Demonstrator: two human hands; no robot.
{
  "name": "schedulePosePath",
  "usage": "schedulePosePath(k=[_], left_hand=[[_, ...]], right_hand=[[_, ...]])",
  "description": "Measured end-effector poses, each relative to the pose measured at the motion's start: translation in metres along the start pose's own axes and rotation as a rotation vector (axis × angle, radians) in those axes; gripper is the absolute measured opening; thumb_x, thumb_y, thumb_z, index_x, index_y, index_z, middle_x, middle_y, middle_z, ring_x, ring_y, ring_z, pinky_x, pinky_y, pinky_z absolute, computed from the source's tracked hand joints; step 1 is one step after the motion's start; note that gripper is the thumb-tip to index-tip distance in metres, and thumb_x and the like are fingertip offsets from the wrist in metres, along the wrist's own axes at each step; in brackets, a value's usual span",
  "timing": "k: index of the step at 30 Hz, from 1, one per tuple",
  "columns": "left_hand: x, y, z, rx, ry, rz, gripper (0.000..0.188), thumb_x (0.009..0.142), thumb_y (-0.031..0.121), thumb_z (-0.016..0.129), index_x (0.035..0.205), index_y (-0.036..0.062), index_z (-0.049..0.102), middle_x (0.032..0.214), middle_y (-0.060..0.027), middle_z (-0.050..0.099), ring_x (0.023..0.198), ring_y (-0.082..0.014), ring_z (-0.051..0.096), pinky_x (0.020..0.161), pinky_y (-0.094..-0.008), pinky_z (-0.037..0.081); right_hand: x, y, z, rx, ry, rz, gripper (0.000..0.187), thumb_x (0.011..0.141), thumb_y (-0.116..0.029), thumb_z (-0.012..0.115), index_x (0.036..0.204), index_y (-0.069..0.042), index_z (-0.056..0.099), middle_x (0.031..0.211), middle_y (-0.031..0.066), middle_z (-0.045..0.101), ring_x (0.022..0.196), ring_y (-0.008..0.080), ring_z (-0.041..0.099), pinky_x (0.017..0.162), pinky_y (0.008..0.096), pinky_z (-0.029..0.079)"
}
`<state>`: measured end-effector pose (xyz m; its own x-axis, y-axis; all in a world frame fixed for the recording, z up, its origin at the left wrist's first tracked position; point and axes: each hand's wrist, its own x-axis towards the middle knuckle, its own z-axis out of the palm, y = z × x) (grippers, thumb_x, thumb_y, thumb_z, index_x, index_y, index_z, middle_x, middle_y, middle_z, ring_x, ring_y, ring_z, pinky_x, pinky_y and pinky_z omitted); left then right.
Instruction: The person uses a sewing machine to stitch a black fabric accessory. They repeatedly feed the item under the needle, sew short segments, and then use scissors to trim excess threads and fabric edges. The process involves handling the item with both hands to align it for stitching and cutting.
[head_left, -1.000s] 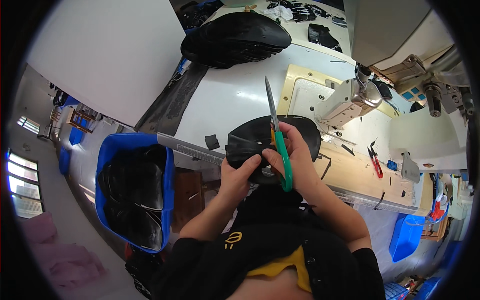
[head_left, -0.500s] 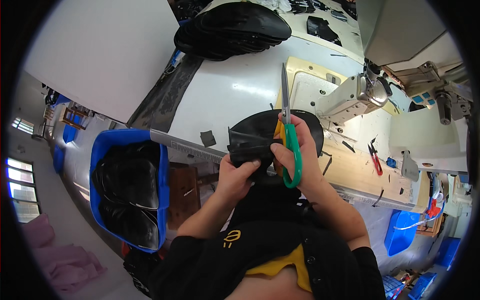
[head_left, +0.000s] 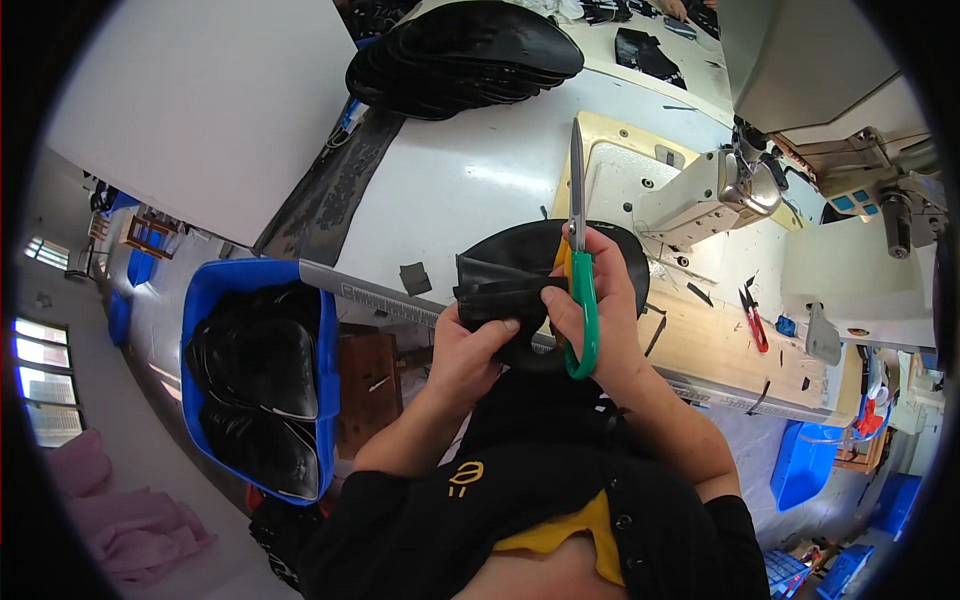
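My left hand (head_left: 466,358) is closed on the lower left of a folded black leather-like piece (head_left: 505,292), its thumb pressed on the near edge. In my right hand (head_left: 612,312) is a pair of scissors (head_left: 583,318) with green and yellow handles, its blades together and pointing away from me. The right thumb also presses on the right end of the folded piece. Behind and under both hands is a larger rounded black panel (head_left: 508,238) at the table's near edge. Whether the folded piece is joined to this panel is hidden by my hands.
A stack of black panels (head_left: 465,55) lies at the table's far side. At the right stands a sewing machine (head_left: 700,205), with small red-handled snips (head_left: 752,318) nearby. A blue bin (head_left: 328,375) of black pieces is at the left. Another person's hand (head_left: 673,8) shows far off.
The scissors have turned slightly, their blades now closer to upright. The grip of both hands looks the same. Another person's hand has come into view at the far table.
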<state>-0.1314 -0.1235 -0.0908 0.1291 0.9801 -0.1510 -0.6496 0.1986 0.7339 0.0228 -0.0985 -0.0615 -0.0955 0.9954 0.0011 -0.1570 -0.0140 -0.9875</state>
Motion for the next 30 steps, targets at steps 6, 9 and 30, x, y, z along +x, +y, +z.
schedulePosePath(k=[6, 9, 30], left_hand=[[0.001, 0.007, 0.008, 0.028, 0.076, -0.006, 0.028, 0.081, -0.003, 0.063, 0.109, -0.0057, 0.060, 0.102, -0.0134, 0.067, 0.091, -0.0193, 0.066, 0.081, -0.0328, 0.055], [0.002, 0.009, 0.006, 0.114, 0.065, -0.018, 0.027, 0.081, -0.002, 0.063, 0.108, -0.0062, 0.061, 0.101, -0.0125, 0.067, 0.089, -0.0180, 0.067, 0.081, -0.0319, 0.055], [0.010, 0.003, 0.015, -0.042, 0.006, 0.065, 0.021, 0.091, 0.001, 0.058, 0.111, -0.0020, 0.061, 0.108, -0.0134, 0.066, 0.098, -0.0218, 0.065, 0.088, -0.0357, 0.054]], right_hand=[[-0.003, -0.003, 0.002, -0.038, -0.029, -0.033, 0.057, 0.081, 0.006, 0.062, 0.131, -0.007, 0.037, 0.090, 0.0054, 0.053, 0.066, 0.0060, 0.053, 0.051, 0.0202, 0.042], [-0.003, -0.002, 0.002, -0.004, -0.030, -0.003, 0.056, 0.081, 0.007, 0.062, 0.130, -0.007, 0.037, 0.087, 0.0044, 0.053, 0.065, 0.0056, 0.052, 0.051, 0.0200, 0.041], [-0.052, -0.019, -0.151, -1.394, 0.208, -0.133, 0.054, 0.071, -0.001, 0.071, 0.122, -0.009, 0.058, 0.102, 0.0146, 0.060, 0.095, 0.0315, 0.059, 0.081, 0.0409, 0.046]])
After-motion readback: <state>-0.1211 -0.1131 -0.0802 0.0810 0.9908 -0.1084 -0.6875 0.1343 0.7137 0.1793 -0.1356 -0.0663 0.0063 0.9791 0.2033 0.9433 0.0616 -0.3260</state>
